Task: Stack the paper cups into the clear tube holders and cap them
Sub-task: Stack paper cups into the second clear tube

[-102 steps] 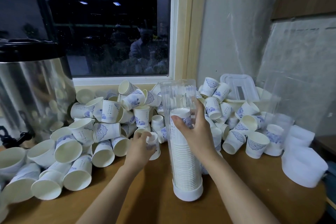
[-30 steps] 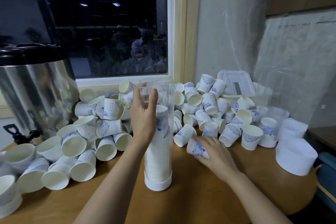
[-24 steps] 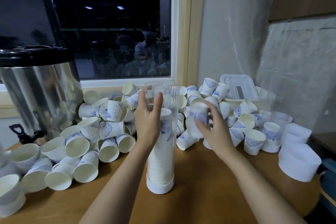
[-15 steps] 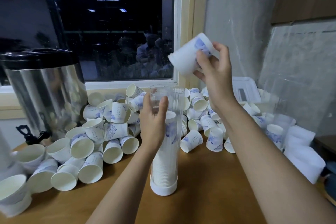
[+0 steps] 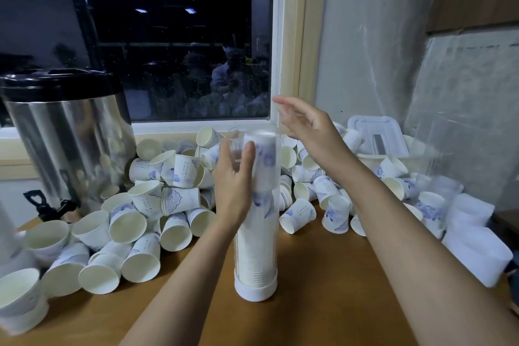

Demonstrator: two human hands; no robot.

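Clear tube [image 5: 257,222] stands upright mid-counter [image 5: 331,309], just in front of the window [image 5: 182,50]. Long axis vertical, open end up. White base cap [image 5: 255,288] at btm sits on the wood. Inside is a stack [image 5: 257,258] of white paper cups w/ blue print. It looks nested mouth-down: tight rim rings low in the tube, flat white cup bottom at top. Stack reaches nearly to the tube rim. No top cap on it.

Left hand [image 5: 234,185] holds the tube's upper left side, thumb on the near face, fingers going round the far side. Right hand [image 5: 309,126] hovers up-right of the tube top, apart from it. Its fingers are loose and spread, holding nothing.

Loose cups [image 5: 168,194] are heaped left and right of the tube and behind it, lying on their sides w/ mouths in all directions. Steel urn [image 5: 70,143] w/ black lid stands at far left. White caps [image 5: 477,250] sit at right edge.

Hard to see:
- Right fingertips are motion-blurred.
- Tube wall is nearly invisible vs. the cups.
- Tube's upper left is covered by the left hand.
- Clear plastic at right behind the cups is too faint to ID.
- Cups at lower-left corner are blurred and cut by the frame.
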